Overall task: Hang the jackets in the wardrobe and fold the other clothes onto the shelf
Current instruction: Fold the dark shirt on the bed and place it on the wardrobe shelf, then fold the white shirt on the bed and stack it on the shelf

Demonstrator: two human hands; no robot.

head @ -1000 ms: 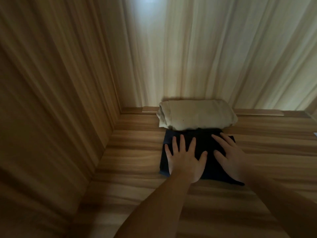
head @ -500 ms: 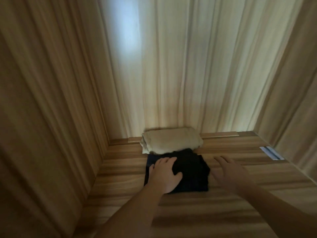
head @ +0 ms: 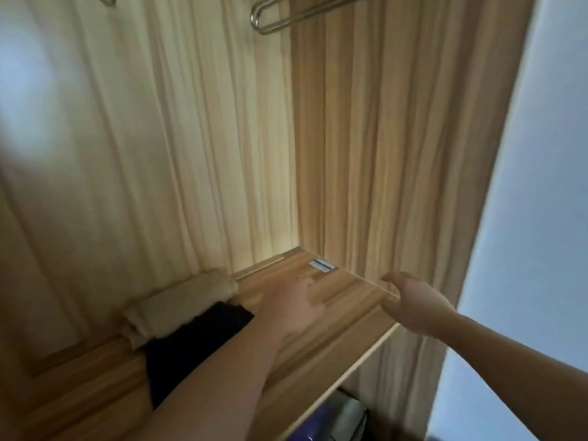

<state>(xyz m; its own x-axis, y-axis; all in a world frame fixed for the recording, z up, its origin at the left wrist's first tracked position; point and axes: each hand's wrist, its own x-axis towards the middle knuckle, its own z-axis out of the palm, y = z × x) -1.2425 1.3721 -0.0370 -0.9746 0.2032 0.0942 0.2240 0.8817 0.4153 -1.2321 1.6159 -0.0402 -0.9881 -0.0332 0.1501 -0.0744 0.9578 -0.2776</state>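
A metal hanger rail (head: 286, 14) shows at the top of the wardrobe, and a small white label (head: 322, 266) lies on the far right of the wooden shelf (head: 343, 313). Two folded garments sit on the shelf's left: one beige roll (head: 181, 300) at the back and one dark garment (head: 191, 342) touching its near side. The left hand (head: 296, 308) and right hand (head: 413, 300) hover to their right, each grip loosely spread and holding nothing.

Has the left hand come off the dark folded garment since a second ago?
Yes. The left hand has lifted off the dark folded garment and moved right, now over bare shelf, toward the sticker.
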